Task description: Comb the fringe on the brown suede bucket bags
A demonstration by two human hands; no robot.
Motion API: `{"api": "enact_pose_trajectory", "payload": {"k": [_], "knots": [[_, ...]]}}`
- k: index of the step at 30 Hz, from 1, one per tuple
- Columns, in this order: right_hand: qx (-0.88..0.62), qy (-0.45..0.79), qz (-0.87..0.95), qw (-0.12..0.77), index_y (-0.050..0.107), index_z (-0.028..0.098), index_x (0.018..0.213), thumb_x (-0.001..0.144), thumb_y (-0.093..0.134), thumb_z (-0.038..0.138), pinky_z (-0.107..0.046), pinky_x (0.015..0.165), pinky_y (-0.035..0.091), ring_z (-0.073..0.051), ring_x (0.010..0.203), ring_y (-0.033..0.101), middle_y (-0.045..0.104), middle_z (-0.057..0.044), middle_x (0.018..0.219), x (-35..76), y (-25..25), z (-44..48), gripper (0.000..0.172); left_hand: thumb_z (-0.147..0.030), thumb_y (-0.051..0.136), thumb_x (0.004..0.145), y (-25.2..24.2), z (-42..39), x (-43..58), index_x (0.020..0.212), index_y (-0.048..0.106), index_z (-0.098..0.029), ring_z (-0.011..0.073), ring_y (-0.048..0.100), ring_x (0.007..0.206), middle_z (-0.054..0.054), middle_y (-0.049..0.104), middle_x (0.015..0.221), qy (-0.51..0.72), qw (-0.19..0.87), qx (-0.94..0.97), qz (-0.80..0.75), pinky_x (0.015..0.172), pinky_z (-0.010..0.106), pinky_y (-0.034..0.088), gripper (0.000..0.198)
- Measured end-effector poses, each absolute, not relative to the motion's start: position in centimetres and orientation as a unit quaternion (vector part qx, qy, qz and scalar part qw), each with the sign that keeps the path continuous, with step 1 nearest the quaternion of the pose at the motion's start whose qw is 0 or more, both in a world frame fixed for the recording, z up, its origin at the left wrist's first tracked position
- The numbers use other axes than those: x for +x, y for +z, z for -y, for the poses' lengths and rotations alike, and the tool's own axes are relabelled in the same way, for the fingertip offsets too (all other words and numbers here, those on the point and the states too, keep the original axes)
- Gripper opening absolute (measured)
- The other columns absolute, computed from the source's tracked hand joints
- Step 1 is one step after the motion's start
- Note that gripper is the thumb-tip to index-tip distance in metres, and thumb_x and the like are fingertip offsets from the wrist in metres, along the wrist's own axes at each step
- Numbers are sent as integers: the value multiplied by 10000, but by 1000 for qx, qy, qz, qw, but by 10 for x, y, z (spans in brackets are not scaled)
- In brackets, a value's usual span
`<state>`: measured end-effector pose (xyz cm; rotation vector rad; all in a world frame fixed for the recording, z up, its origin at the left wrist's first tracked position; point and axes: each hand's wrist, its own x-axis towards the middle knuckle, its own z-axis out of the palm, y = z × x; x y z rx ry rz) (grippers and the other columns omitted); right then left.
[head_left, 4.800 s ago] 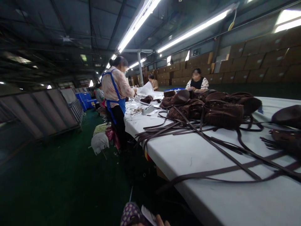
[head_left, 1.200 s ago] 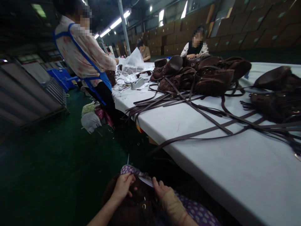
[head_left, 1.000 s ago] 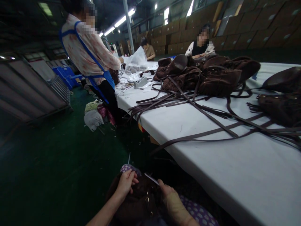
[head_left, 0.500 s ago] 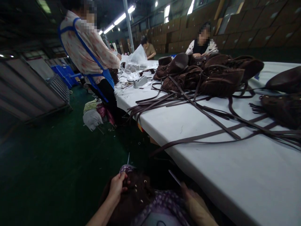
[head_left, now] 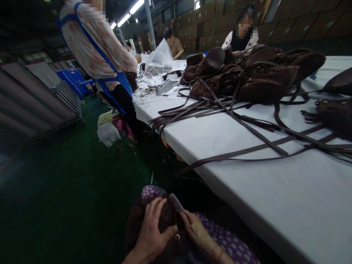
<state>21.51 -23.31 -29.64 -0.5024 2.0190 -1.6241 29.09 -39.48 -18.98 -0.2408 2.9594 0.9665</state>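
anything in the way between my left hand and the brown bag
Nothing visible: your left hand lies directly on the brown bag. The pale flat tool in your right hand is off to its right.

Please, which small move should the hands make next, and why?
Probably draw the pale flat tool along the brown bag: the right hand holds it close to the bag, and the left hand lies spread over it, perhaps steadying it.
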Motion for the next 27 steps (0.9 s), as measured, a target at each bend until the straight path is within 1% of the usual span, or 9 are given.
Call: {"api": "enact_pose_trajectory", "payload": {"k": [2, 3, 5, 8, 12, 16, 21, 24, 27], "knots": [[-209, -587, -739, 257, 645, 193, 996, 942, 342, 464, -275, 725, 502, -193, 815, 655, 704, -57, 897, 220, -300, 231, 411, -514, 756, 643, -181, 382, 296, 1438, 349, -301, 414, 409, 1261, 148, 426, 1418, 266, 187, -22, -946, 1033, 621, 313, 918], [-207, -567, -758, 247, 638, 185, 1005, 944, 329, 443, -283, 725, 500, -194, 800, 654, 699, -66, 886, 219, -301, 229, 406, -492, 766, 628, -180, 378, 297, 1427, 372, -318, 432, 442, 1218, 149, 470, 1375, 233, 250, -10, -940, 1006, 649, 308, 908], [-182, -510, -814, 211, 626, 164, 1014, 947, 295, 391, -299, 701, 495, -195, 730, 645, 678, -76, 817, 211, -304, 222, 407, -396, 689, 713, -179, 375, 298, 1374, 444, -307, 408, 495, 1145, 134, 560, 1258, 179, 299, -3, -937, 977, 632, 323, 711], [-159, -459, -857, 173, 606, 152, 1087, 940, 283, 309, -312, 706, 489, -191, 698, 627, 657, -77, 795, 199, -305, 207, 388, -218, 561, 751, -179, 384, 297, 1255, 503, -257, 299, 540, 1033, 84, 619, 1099, 181, 285, 53, -940, 910, 471, 409, 509], [-312, -389, -852, 158, 474, 164, 1317, 865, 388, 178, -323, 768, 478, -212, 844, 632, 654, -111, 1002, 202, -293, 198, 460, -136, 547, 656, -166, 397, 293, 1089, 505, -270, 238, 539, 923, 27, 614, 1004, 160, 288, 161, -931, 779, 370, 416, 455], [-413, -276, -848, 187, 354, 125, 1404, 765, 537, 200, -348, 731, 487, -262, 863, 632, 622, -144, 1069, 212, -278, 210, 668, -104, 528, 631, -147, 400, 288, 1019, 502, -272, 221, 546, 855, 6, 619, 969, 113, 316, 214, -918, 670, 338, 367, 424], [-445, -161, -846, 247, 443, 178, 1346, 791, 443, 59, -286, 694, 494, -214, 825, 667, 677, -102, 1020, 223, -285, 230, 568, -92, 525, 665, -142, 404, 294, 993, 535, -252, 225, 550, 793, 25, 641, 921, 75, 334, 229, -911, 592, 337, 295, 365], [-404, -127, -867, 262, 501, 114, 1302, 784, 411, 0, -279, 641, 513, -227, 773, 693, 705, -140, 941, 224, -298, 239, 538, -118, 515, 734, -148, 407, 302, 989, 557, -260, 213, 543, 761, 25, 654, 897, 105, 323, 212, -917, 573, 334, 270, 295], [-359, -111, -893, 247, 452, 38, 1340, 795, 374, -37, -292, 672, 540, -244, 822, 705, 689, -202, 977, 215, -306, 246, 555, -157, 529, 765, -151, 410, 309, 1003, 582, -276, 216, 542, 794, 24, 649, 898, 149, 328, 167, -918, 614, 321, 314, 271]]}}
